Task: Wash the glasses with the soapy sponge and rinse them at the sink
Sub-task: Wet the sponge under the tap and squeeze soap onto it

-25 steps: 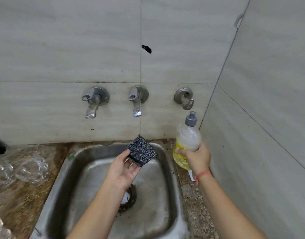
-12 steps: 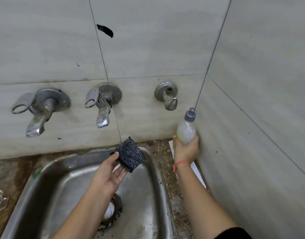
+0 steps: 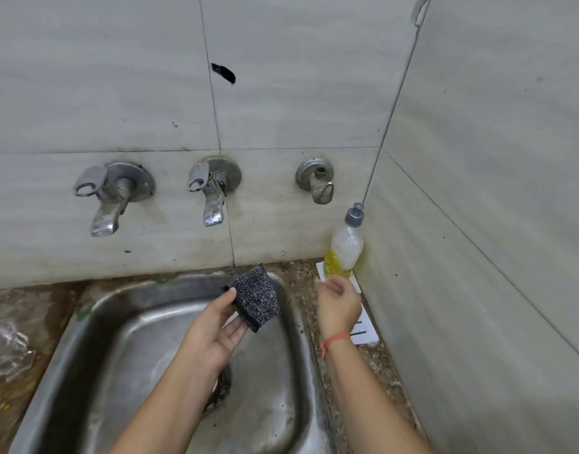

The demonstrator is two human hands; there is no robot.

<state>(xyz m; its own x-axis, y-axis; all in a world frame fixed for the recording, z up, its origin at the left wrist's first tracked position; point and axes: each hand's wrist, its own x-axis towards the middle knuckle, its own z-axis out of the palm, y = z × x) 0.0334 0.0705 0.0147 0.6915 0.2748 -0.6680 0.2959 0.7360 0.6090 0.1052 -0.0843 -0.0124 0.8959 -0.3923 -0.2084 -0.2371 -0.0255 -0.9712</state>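
My left hand (image 3: 216, 329) holds a dark speckled sponge (image 3: 255, 298) between thumb and fingers over the steel sink (image 3: 94, 322). My right hand (image 3: 338, 304) hovers just in front of the soap bottle (image 3: 345, 247), fingers loosely curled and holding nothing. The bottle, with yellow liquid and a grey cap, stands upright in the corner where the two walls meet. Clear glasses (image 3: 6, 350) lie on the counter at the far left, partly cut off by the frame edge.
Two lever taps (image 3: 109, 194) (image 3: 211, 191) and a third wall fitting (image 3: 317, 180) jut from the tiled wall above the sink. A white card (image 3: 363, 326) lies on the speckled counter under my right wrist. The right wall stands close by.
My right hand set the soap bottle down in the corner and let go of it, drawing back a little. My left hand kept the sponge over the sink.
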